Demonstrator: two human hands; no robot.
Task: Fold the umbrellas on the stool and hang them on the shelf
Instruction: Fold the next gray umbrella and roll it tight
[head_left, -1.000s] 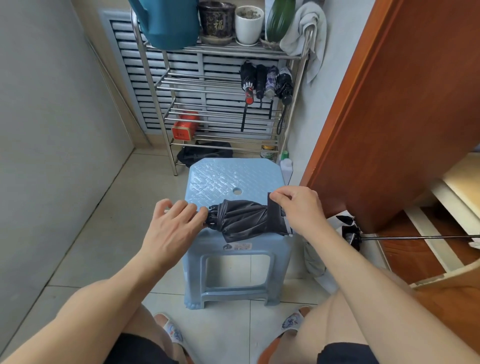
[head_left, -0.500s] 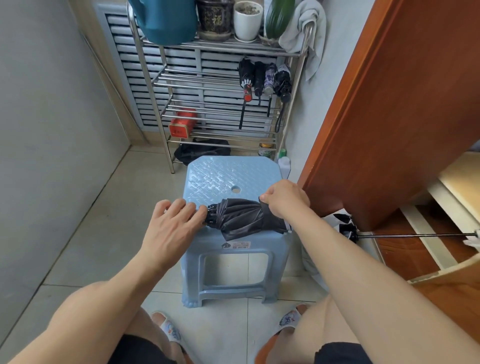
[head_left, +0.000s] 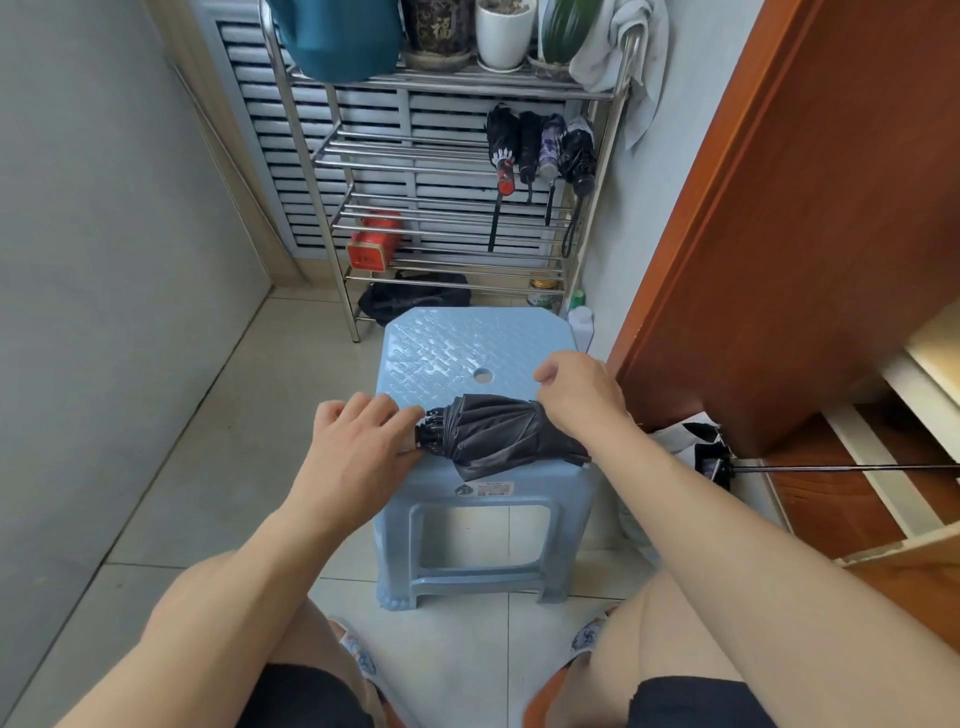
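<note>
Both hands are on the umbrella (head_left: 498, 434), which lies crosswise along the near edge of the stool (head_left: 467, 343). Left hand (head_left: 358, 441) has its grip closed on the handle end, fingers laid over the top and thumb tucked beneath at the black rib tips. Right hand (head_left: 582, 395) is bent over the other end of the bundle, its fingers curled down against the gathered black cloth; whether it pinches the strap or only presses the fabric I cannot tell from where I stand. The canopy is bunched and wrapped, its folds running lengthwise, and its right tip juts a little past the stool's edge.

Behind the stool stands the metal shelf (head_left: 618, 156), and four folded umbrellas (head_left: 540, 150) hang side by side from an upper rail on its right side, wrist loops dangling. A red box (head_left: 374, 244) sits on a lower rail, a black bag (head_left: 415, 296) on the floor beneath. Pots and a teal can crowd the top tier, with a towel (head_left: 623, 52) draped over the right post. To the right, beside the wooden door (head_left: 779, 234), another umbrella (head_left: 717, 457) lies on the floor with its shaft extended.
</note>
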